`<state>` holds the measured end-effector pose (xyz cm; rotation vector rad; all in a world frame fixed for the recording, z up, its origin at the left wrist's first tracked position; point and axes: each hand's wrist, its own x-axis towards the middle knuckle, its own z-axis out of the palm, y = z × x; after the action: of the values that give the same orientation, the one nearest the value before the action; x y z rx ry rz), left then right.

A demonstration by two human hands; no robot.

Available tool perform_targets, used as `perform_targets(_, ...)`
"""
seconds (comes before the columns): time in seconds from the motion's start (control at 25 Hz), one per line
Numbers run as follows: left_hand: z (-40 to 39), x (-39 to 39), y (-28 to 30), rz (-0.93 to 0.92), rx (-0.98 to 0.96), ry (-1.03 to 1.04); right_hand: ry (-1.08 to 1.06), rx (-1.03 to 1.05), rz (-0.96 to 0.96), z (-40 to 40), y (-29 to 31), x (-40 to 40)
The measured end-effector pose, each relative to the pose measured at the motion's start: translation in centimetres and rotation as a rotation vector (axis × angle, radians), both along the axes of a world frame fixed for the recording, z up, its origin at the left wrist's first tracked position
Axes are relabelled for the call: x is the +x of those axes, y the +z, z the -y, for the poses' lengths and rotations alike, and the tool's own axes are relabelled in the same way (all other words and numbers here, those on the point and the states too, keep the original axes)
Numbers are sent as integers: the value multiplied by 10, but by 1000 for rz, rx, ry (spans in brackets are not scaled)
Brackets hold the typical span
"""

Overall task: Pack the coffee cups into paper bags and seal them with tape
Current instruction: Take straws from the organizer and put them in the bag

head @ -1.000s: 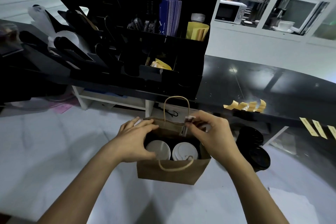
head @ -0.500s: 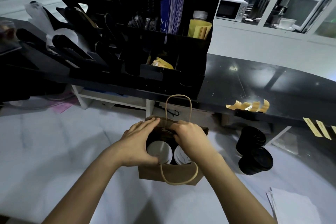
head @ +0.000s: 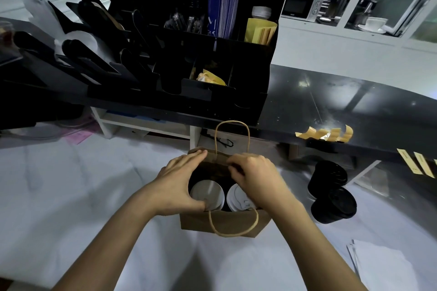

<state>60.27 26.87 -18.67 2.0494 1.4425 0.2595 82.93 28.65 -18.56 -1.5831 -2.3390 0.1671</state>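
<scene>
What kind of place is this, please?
Probably a café's service counter. A black organiser holds lids and packets, two lidded cups stand in a paper bag, and a microwave stands behind.

- The right hand (head: 254,176) covers much of the right cup's white lid (head: 237,198) inside the paper bag (head: 224,225).
- Both cups' bodies are hidden below the bag's rim.
- The paper sheets (head: 383,264), right of the bag, are cut off by the frame's edge.
- The right fingertips' grip at the bag's far rim cannot be told.
</scene>
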Motion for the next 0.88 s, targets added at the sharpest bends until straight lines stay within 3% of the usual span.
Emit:
perform_targets(0.24,5,-2,-7,79,100,75,-109,134,-150,21,4,36)
perform_targets(0.56,18,-9,-11,261,239,218,-353,34,-433,43,-10,63)
perform_targets(0.72,24,-11,-17,255,166,348,-412,-76,-492,50,-19,66)
perform_targets(0.88,28,-11,-19,231,73,262,-352,-193,-564,55,-24,64)
